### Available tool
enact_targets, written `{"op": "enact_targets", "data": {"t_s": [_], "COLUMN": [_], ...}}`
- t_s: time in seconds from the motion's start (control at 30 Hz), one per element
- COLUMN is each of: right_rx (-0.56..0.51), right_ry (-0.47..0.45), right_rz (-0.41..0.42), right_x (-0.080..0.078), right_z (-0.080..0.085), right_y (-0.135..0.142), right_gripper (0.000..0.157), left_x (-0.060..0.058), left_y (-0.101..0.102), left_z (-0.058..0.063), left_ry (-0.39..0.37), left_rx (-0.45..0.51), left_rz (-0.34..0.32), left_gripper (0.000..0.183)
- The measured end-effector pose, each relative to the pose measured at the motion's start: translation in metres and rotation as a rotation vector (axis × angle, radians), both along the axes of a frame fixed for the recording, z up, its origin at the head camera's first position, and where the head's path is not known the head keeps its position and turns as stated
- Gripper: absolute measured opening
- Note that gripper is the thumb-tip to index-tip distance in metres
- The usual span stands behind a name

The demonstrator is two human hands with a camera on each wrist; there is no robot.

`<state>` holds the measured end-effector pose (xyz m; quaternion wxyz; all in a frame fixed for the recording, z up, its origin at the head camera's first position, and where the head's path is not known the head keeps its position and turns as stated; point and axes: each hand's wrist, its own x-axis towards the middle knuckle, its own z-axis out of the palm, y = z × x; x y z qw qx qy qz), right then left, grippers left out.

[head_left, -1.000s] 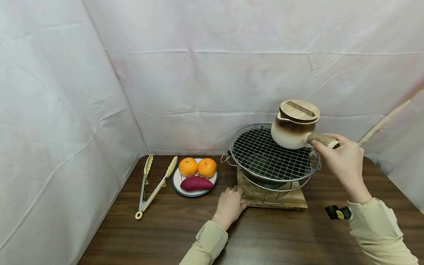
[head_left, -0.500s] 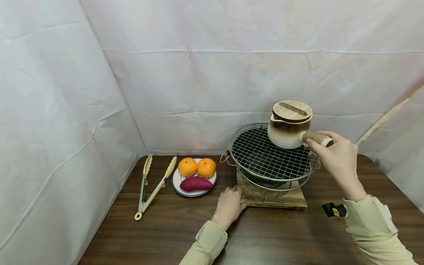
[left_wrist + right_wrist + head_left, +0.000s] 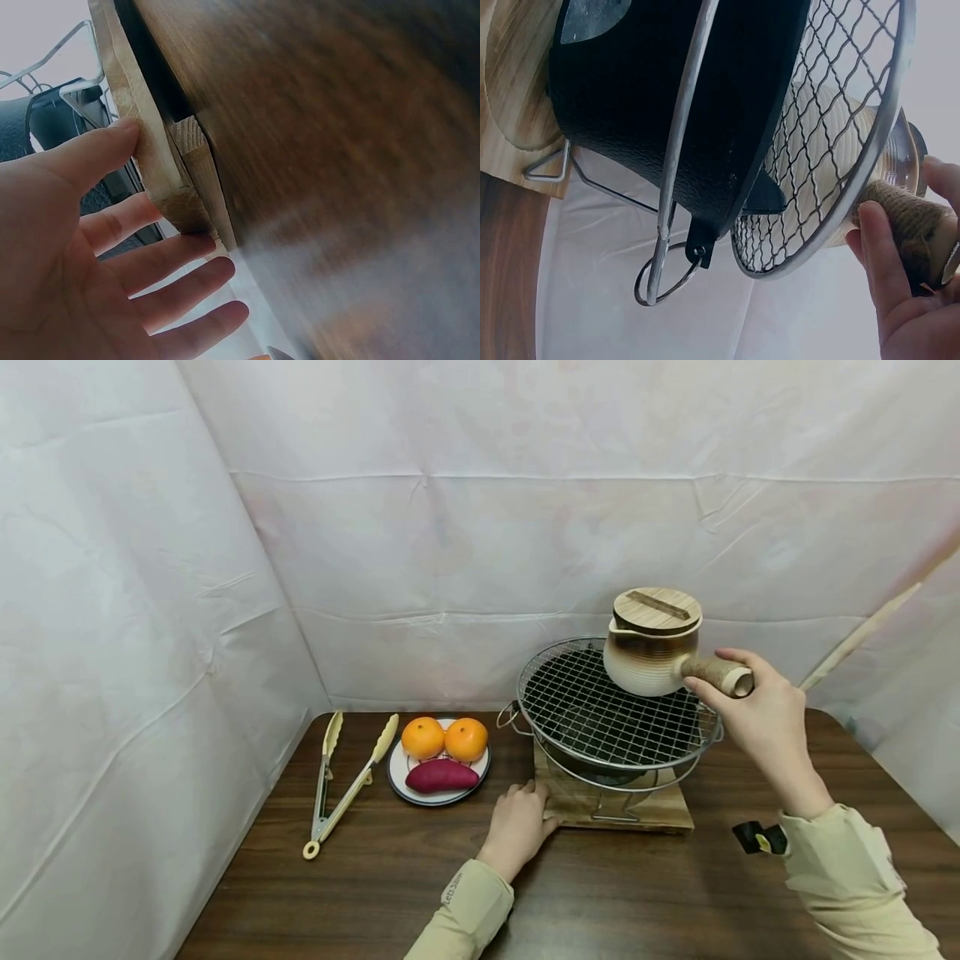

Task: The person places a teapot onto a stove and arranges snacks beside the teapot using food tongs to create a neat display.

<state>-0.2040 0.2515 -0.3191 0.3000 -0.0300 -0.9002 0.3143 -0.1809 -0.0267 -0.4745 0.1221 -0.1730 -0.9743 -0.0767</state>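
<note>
A side-handled teapot [image 3: 647, 664], brown fading to cream with a wooden lid, stands upright over the back right of the round wire grill [image 3: 592, 718]. Its bottom is at the mesh; I cannot tell whether all its weight rests there. My right hand [image 3: 768, 714] holds the twine-wrapped handle [image 3: 907, 212] between thumb and fingers. My left hand [image 3: 517, 827] touches the front left corner of the wooden board [image 3: 660, 814] under the stove. In the left wrist view the thumb [image 3: 112, 142] lies against the board's edge and the other fingers spread past its corner.
A plate [image 3: 397, 777] left of the board bears two oranges [image 3: 445, 739] and a purple sweet potato [image 3: 442, 777]. Farther left, spread tongs [image 3: 330, 810] lie on the brown table [image 3: 375, 893]. The black stove bowl [image 3: 652, 97] has a wire ring. White cloth [image 3: 450, 527] hangs behind.
My right hand has moved the teapot left over the grill and slightly levelled its handle. My left hand stays at the board's corner.
</note>
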Motion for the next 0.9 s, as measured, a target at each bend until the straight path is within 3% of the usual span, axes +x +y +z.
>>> {"op": "enact_targets", "data": {"t_s": [0.57, 0.9], "right_rx": [-0.040, -0.125], "right_ry": [-0.140, -0.111], "right_rz": [0.097, 0.268], "right_x": [0.011, 0.030], "right_z": [0.002, -0.016], "right_y": [0.008, 0.026], "right_gripper": [0.077, 0.061], "left_x": [0.000, 0.000], "left_y": [0.000, -0.001], "left_z": [0.000, 0.001], "left_ry": [-0.005, 0.000], "left_rx": [0.002, 0.001], "left_rz": [-0.001, -0.004], "left_gripper": [0.036, 0.036]}}
